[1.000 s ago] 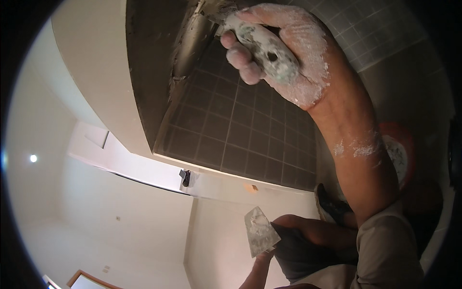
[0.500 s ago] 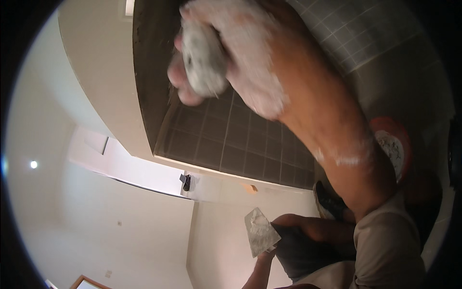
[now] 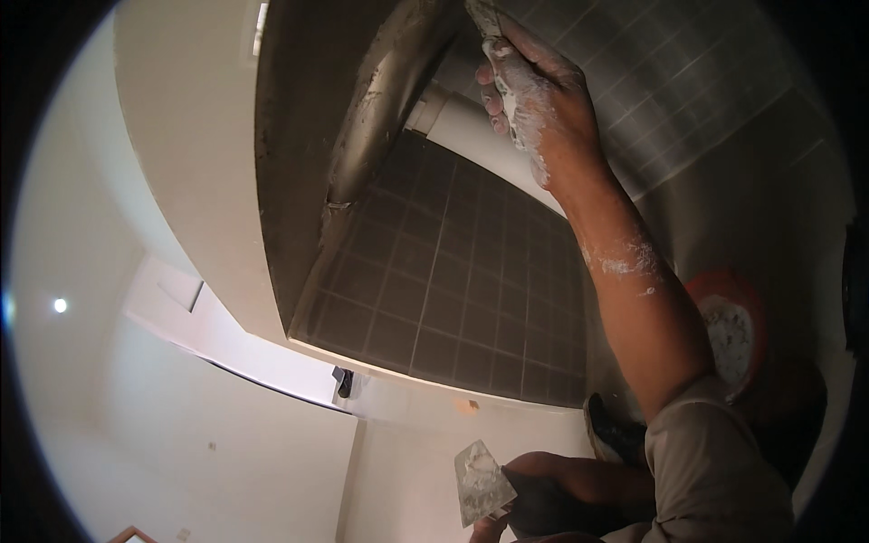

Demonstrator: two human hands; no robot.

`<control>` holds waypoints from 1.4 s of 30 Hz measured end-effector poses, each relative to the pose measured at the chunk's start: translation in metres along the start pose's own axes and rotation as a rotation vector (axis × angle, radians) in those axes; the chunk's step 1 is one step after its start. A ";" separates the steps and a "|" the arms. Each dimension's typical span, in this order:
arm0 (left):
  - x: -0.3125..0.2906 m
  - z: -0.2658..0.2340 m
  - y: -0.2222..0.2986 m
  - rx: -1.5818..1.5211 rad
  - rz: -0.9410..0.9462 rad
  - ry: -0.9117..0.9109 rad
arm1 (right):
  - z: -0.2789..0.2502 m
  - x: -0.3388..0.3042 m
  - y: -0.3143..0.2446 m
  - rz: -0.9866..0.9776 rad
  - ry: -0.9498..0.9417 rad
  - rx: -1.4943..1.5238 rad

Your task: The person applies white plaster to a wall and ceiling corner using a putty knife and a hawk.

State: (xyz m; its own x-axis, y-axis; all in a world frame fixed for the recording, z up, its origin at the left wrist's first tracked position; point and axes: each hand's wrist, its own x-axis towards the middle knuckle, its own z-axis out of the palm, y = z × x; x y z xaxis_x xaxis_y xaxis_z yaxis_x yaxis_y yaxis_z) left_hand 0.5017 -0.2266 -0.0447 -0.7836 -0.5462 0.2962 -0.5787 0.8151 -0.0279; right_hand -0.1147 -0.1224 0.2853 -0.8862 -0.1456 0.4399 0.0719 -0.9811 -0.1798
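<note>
My right hand [image 3: 534, 95], coated in white paste, is stretched far forward near the top. Its fingers are closed round a paste-smeared hand tool [image 3: 484, 16]; the tool's far end runs out of the picture and its exact kind is unclear. To its left, a glossy band of wet paste [image 3: 367, 109] runs along the dark surface [image 3: 303, 118]. Low in the picture, my left hand [image 3: 489, 527] is closed on a flat, squarish metal plastering blade [image 3: 483, 482] with a lump of white paste on its face. Much of that hand is cut off below.
An orange-red bucket [image 3: 751, 317] of white paste stands at the right, beside my forearm. Dark tiles [image 3: 434, 271] fill the middle and grey tiles [image 3: 670, 81] the upper right. A pale wall edge [image 3: 199, 199] curves down the left. My shoe [image 3: 606, 430] shows below.
My right hand has moved farther forward and to the right, uncovering the wet band of paste. My left hand and the blade sit lower in view.
</note>
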 end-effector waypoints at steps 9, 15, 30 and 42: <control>-0.002 -0.002 0.004 -0.831 -0.550 0.036 | 0.023 -0.027 0.042 -0.155 -0.095 0.082; -0.001 0.002 0.007 -1.143 -0.697 0.090 | 0.042 -0.045 0.058 -0.202 -0.041 0.004; 0.000 0.009 0.012 -1.418 -0.830 0.167 | 0.105 -0.043 0.115 -0.379 0.080 0.069; 0.000 0.009 0.011 -1.446 -0.840 0.178 | 0.130 -0.067 0.120 -0.303 0.068 0.126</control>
State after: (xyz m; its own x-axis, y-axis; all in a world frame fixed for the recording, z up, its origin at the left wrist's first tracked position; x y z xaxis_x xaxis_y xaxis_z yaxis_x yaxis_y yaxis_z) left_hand 0.4931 -0.2190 -0.0539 -0.2953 -0.9468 -0.1277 -0.0461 -0.1194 0.9918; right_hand 0.0131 -0.2466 0.3488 -0.9042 0.1603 0.3959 -0.1479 -0.9871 0.0620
